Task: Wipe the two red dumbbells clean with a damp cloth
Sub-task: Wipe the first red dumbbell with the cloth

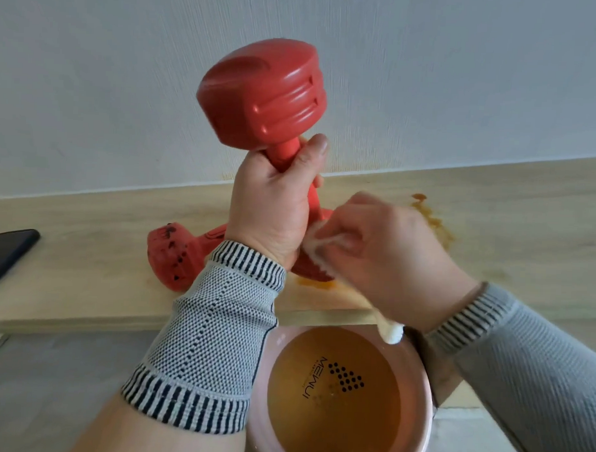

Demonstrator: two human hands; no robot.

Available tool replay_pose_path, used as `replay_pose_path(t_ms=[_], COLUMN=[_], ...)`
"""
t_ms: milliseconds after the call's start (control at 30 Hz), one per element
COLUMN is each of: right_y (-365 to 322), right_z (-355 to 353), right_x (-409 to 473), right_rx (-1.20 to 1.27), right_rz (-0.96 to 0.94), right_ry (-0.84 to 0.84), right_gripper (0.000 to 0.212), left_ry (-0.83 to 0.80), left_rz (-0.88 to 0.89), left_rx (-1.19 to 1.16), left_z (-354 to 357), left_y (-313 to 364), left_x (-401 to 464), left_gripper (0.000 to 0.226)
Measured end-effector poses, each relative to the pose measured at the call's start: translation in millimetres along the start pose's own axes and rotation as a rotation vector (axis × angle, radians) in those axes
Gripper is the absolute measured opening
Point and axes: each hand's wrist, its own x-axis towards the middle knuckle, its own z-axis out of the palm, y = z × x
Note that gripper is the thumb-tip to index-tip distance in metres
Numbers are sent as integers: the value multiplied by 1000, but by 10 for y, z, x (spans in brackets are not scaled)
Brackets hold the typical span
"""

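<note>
Pale wooden boards (87, 218) ran along the white wall (126, 67) while your left hand (273, 204) curled round the handle of one red dumbbell (260, 92), holding it upright, its lower head just beside your right hand (386, 256). That hand pinched a white cloth (314, 243) against the lower head. The second dumbbell (172, 255), speckled dark, lay behind your left wrist. A pink basin (338, 396) of amber water sat below both hands; a dark phone (5, 252) lay far left.
</note>
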Motion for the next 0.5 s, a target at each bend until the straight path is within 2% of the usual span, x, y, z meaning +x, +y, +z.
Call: replay_pose_path(t_ms=[133, 200, 300, 333, 500], right_y=[187, 95, -80, -77, 201], right_z=[-142, -96, 8, 0, -208], right_x=[86, 38, -55, -43, 106], right_rx=[-70, -71, -64, -60, -113], right_rz=[123, 68, -89, -87, 210], right_ry=[72, 39, -72, -90, -13], right_gripper=[12, 15, 4, 3, 7], left_ry=[-18, -33, -37, -31, -19], left_rz=[46, 32, 10, -1, 2], left_rx=[17, 37, 43, 25, -79], left_z=[18, 11, -16, -14, 17], left_y=[-26, -51, -67, -62, -37], left_x=[-24, -20, 4, 9, -5], left_gripper=[12, 13, 15, 16, 18])
